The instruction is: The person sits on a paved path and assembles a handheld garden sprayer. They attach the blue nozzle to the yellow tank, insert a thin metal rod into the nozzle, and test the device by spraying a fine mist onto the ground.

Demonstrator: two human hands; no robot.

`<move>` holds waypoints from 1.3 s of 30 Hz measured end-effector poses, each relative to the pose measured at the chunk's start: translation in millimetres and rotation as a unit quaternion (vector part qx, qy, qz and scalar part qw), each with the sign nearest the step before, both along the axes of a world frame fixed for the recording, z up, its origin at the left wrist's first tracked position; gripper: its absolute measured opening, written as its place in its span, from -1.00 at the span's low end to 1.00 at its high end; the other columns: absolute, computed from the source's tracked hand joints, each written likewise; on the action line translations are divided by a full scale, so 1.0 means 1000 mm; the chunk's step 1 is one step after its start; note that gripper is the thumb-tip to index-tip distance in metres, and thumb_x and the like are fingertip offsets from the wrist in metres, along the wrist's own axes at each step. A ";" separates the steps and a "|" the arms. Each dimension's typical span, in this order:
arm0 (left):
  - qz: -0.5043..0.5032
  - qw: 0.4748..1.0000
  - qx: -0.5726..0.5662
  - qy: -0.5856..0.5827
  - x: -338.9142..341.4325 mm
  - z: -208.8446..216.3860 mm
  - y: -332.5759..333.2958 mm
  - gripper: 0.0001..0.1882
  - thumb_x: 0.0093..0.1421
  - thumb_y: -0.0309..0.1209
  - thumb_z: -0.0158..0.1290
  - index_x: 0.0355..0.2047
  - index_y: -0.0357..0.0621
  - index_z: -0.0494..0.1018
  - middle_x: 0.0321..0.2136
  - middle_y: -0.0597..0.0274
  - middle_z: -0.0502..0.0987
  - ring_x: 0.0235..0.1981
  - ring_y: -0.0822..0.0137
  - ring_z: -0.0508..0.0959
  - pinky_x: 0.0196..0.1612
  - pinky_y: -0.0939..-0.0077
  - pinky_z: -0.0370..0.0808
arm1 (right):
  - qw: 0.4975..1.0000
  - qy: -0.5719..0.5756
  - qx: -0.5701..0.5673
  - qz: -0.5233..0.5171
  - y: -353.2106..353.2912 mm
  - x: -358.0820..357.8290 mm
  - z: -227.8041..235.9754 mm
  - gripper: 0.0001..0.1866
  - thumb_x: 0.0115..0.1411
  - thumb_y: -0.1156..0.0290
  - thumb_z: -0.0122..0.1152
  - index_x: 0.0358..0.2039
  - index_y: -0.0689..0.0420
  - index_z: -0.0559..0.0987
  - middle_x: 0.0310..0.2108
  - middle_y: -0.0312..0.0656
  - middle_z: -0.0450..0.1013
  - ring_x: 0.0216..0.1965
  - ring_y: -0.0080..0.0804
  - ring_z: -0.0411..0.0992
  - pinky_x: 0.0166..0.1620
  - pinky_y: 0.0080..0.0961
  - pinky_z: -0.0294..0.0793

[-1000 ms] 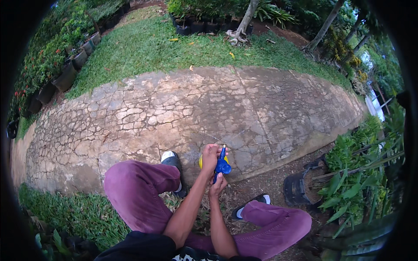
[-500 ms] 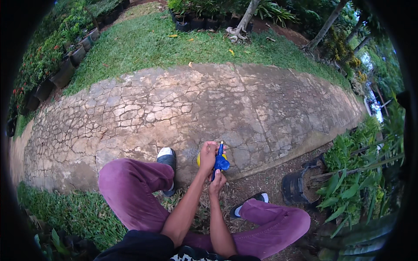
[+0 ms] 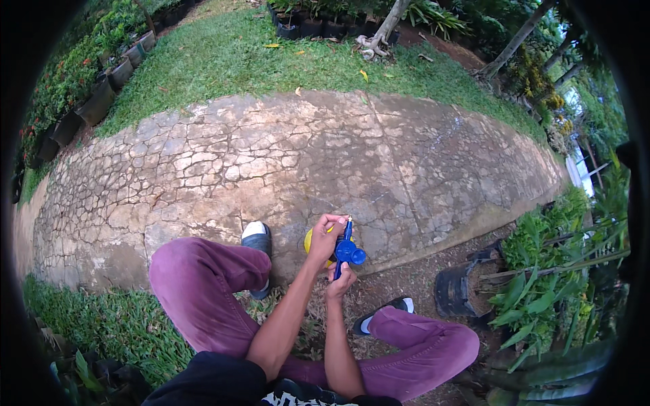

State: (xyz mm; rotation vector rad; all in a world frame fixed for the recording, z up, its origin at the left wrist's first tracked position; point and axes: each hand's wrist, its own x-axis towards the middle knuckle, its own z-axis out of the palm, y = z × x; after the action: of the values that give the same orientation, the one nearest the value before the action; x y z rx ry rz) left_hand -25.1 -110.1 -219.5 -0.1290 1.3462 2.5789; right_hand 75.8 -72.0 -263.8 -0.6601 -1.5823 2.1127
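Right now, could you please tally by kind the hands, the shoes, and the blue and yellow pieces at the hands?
Hands: 2 (left hand, right hand)
Dark shoes: 2 (left shoe, right shoe)
Blue nozzled piece: 1
Yellow piece, partly hidden: 1
Total: 6

Yellow rounded container mostly hidden behind left hand and blue plastic fitting — full shape cannot be told. Brass-coloured tip too small for detail. Some fingers of right hand hidden — slim blue plastic handle only partly seen. Black cloth shirt cut off by lower edge.
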 end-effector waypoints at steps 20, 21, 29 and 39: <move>-0.120 0.991 -0.031 0.040 0.013 -0.008 0.031 -0.86 0.26 -0.41 0.00 -0.21 -0.16 0.34 0.27 0.14 0.08 -0.24 0.53 0.50 -0.24 0.66 0.42 | 0.992 0.011 -0.096 -0.082 0.027 0.008 -0.011 -0.47 0.21 0.00 -0.23 -0.68 0.16 0.37 -0.79 -0.33 0.15 -0.76 -0.57 0.09 -0.63 -0.62 0.03; -0.118 0.991 -0.034 0.047 0.013 -0.007 0.031 -0.86 0.26 -0.41 0.00 -0.21 -0.17 0.34 0.27 0.14 0.08 -0.25 0.54 0.49 -0.25 0.66 0.42 | 0.992 0.014 -0.092 -0.080 0.027 0.008 -0.012 -0.47 0.21 0.00 -0.22 -0.68 0.16 0.37 -0.79 -0.33 0.15 -0.76 -0.57 0.10 -0.63 -0.62 0.03; -0.147 0.988 -0.015 0.054 0.011 -0.009 0.031 -0.85 0.28 -0.39 -0.03 -0.21 -0.18 0.33 0.23 0.12 0.15 -0.21 0.53 0.47 -0.21 0.65 0.42 | 0.993 0.014 -0.088 -0.080 0.027 0.007 -0.011 -0.48 0.21 0.01 -0.22 -0.68 0.17 0.37 -0.76 -0.30 0.19 -0.75 -0.55 0.12 -0.63 -0.61 0.05; -0.151 0.986 0.003 0.064 0.011 -0.008 0.031 -0.87 0.29 -0.40 -0.03 -0.22 -0.17 0.34 0.15 0.16 0.28 -0.17 0.54 0.44 -0.15 0.66 0.41 | 0.993 0.018 -0.089 -0.072 0.028 0.007 -0.017 -0.47 0.23 0.02 -0.23 -0.67 0.17 0.38 -0.75 -0.30 0.21 -0.73 -0.55 0.12 -0.61 -0.61 0.05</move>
State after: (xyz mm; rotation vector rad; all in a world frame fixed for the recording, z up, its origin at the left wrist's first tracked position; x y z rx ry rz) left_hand -14.5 -79.3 -227.9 0.2288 1.2869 2.3688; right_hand 82.9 -44.4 -280.4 -0.7669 -1.2968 2.1596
